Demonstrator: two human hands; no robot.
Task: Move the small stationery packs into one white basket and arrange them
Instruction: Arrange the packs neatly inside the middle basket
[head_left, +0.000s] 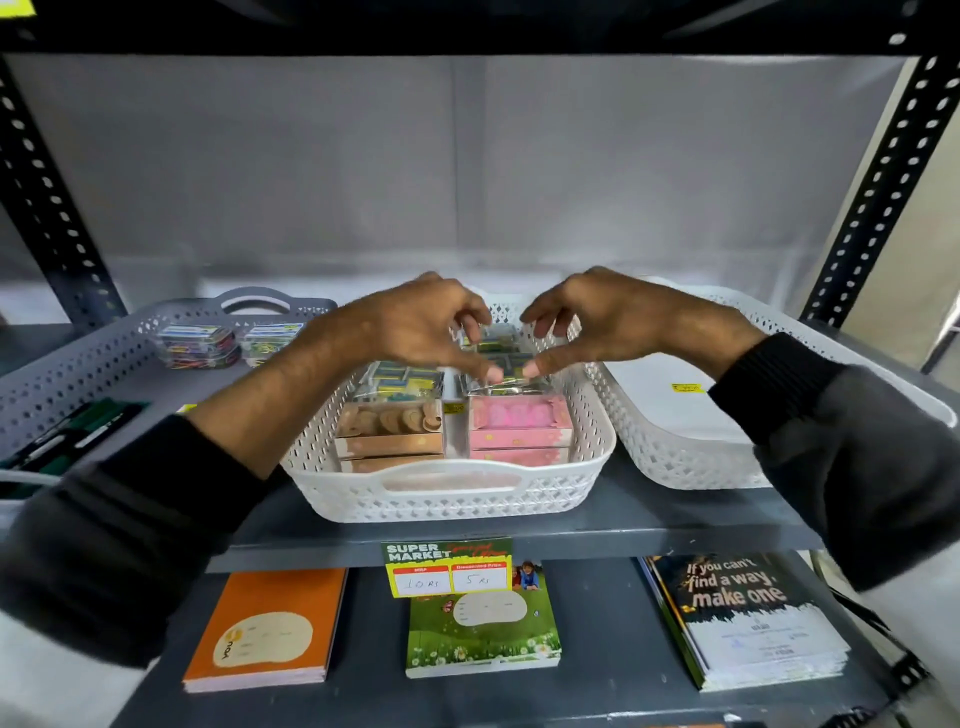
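Observation:
The middle white basket (447, 496) on the grey shelf holds several small stationery packs: a brown pack (389, 428) front left, a pink pack (519, 423) front right, and green-yellow packs (400, 376) behind. My left hand (415, 325) and my right hand (597, 317) hover over the basket's back right. Both thumbs press on a clear pack (506, 384) behind the pink one, fingers curled above it. Whether they grip it is unclear. A grey basket (93, 364) at left holds two more colourful packs (200, 345).
A second white basket (691, 457) sits at right with a yellow tag inside. Dark pens (78, 431) lie in the grey basket. On the lower shelf are an orange notebook (265, 629), a green notebook (483, 629) and a dark notebook stack (748, 618). A price label (449, 566) hangs on the shelf edge.

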